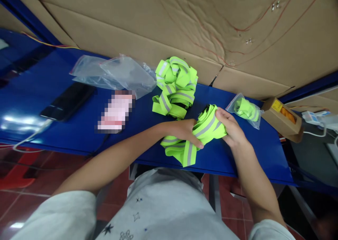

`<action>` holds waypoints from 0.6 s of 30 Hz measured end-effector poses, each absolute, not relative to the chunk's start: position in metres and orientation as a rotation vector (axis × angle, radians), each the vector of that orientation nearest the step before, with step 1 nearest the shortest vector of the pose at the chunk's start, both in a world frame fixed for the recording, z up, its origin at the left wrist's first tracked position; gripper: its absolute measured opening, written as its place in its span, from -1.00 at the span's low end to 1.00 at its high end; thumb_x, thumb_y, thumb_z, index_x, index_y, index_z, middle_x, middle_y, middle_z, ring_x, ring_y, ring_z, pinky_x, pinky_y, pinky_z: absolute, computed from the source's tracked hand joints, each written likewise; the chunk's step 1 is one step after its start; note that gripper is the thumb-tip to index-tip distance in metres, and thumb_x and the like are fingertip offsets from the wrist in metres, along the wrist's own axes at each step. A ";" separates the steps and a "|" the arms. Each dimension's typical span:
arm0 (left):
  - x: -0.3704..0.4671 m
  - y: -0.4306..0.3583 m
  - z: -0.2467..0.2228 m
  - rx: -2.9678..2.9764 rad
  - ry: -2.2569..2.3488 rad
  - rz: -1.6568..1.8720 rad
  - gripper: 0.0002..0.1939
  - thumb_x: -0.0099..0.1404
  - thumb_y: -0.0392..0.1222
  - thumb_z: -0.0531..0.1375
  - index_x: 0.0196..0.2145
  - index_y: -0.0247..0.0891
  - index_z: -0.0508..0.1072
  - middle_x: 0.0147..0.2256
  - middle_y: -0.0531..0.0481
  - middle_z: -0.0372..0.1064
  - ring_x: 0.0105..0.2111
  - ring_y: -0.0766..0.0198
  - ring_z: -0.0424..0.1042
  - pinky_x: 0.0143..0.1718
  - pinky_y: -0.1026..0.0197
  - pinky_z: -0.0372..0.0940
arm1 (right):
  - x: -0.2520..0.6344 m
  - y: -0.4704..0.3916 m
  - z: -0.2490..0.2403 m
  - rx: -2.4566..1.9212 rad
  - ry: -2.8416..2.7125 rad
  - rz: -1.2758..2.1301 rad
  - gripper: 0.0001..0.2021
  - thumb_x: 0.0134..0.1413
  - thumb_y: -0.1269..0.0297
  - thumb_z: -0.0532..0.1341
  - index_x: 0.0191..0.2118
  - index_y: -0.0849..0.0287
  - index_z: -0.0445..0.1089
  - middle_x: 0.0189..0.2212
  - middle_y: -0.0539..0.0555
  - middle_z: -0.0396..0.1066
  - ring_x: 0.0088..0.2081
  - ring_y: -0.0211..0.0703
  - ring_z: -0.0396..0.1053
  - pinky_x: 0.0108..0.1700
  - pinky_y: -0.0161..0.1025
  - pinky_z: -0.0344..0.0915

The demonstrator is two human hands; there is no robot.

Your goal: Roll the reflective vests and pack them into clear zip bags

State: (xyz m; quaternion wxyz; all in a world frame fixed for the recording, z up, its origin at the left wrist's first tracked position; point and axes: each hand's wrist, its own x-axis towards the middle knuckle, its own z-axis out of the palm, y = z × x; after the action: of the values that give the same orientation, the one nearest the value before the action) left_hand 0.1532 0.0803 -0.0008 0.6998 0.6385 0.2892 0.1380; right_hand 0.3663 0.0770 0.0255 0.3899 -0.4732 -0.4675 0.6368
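Between my hands is a bundled neon-yellow reflective strap (pixel 208 127) with grey stripes, partly rolled up. My left hand (pixel 186 130) closes round its left side, the thumb lying along the front. On the right side, my right hand (pixel 232 129) grips the roll between thumb and fingers. Loose loops of the strap hang below my left hand, over the table's front edge. Just behind, a tangled heap of similar reflective straps (pixel 176 85) lies on the blue table. Part of the held roll is hidden by my fingers.
Clear plastic bags (pixel 113 72) lie at the back left, near a black phone (pixel 67 100) with a white cable and a blurred pink item (pixel 116 111). To the right are a bagged yellow roll (pixel 246 109) and a cardboard box (pixel 282 118). A cardboard-covered wall (pixel 132 25) stands behind.
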 end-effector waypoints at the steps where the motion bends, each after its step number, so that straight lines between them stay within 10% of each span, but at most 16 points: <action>1: 0.153 0.080 -0.002 1.428 0.645 0.322 -0.50 -0.01 -0.06 0.54 -0.14 -0.29 0.57 -0.17 -0.07 0.61 -0.17 0.12 0.58 -0.12 0.16 0.45 | 0.364 0.077 0.025 -1.202 -1.184 1.620 -0.57 0.05 -0.08 0.46 -0.07 0.07 0.49 -0.29 0.02 0.59 -0.36 -0.16 0.54 -0.34 -0.27 0.47; 18: 0.155 0.075 -0.012 1.359 0.536 0.371 -0.60 0.11 -0.03 0.48 -0.14 -0.28 0.61 -0.16 -0.08 0.60 -0.24 0.23 0.57 -0.13 0.18 0.46 | 0.358 0.082 0.007 -1.243 -1.575 1.057 -0.65 0.13 -0.06 0.40 -0.12 0.07 0.46 -0.23 0.00 0.52 -0.31 -0.23 0.45 -0.25 -0.29 0.40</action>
State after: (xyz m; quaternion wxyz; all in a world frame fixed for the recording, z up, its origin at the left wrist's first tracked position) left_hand 0.1548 0.0752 -0.0119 0.7293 0.6169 0.2434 0.1685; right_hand 0.3576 0.0818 0.0067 0.4232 -0.4967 -0.6293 0.4221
